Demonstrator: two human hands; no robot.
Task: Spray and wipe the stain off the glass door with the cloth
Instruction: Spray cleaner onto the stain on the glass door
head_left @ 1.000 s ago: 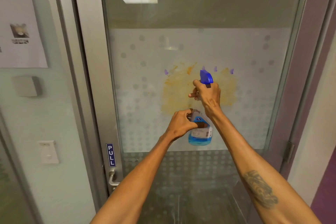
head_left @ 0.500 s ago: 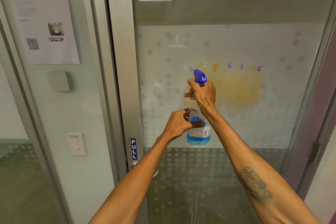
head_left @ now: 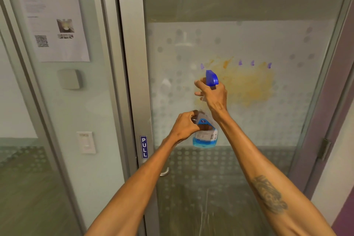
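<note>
Blue plastic tops the spray bottle [head_left: 206, 130] in the head view, the only view there is, and a shallow pool of blue liquid sits at its clear base. The right hand [head_left: 212, 97] is closed round the neck under the blue nozzle [head_left: 211, 77], with fingers curled at the front where the trigger would be; the left hand [head_left: 184, 125] wraps the labelled body from the side. So each grip is shut on the bottle, held up before the glass door [head_left: 249, 130].

The orange-yellow stain [head_left: 247, 86] spreads over the frosted, dotted band of the glass, just right of the nozzle and at about its height. No cloth shows anywhere in frame.

By the low liquid level, the bottle should be light, and its thin walls probably give a little under a squeeze. The neck looks the firmest place to hold, one finger free for the trigger. Smooth plastic could turn slippery if spray runs back, so the second hand on the label seems sensible.
</note>
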